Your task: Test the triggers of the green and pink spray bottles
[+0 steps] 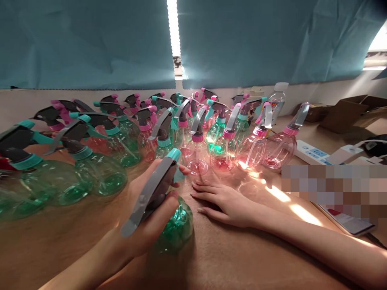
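The left hand (148,231), gripping a green spray bottle (179,227), hides its neck; the right hand (225,201) lies spread flat on the worktop (242,262).

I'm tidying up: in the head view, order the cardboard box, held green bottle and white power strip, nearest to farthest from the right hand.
1. Held green bottle, just left of the right hand.
2. White power strip, farther back, rightward.
3. Cardboard box, behind the strip, far right.
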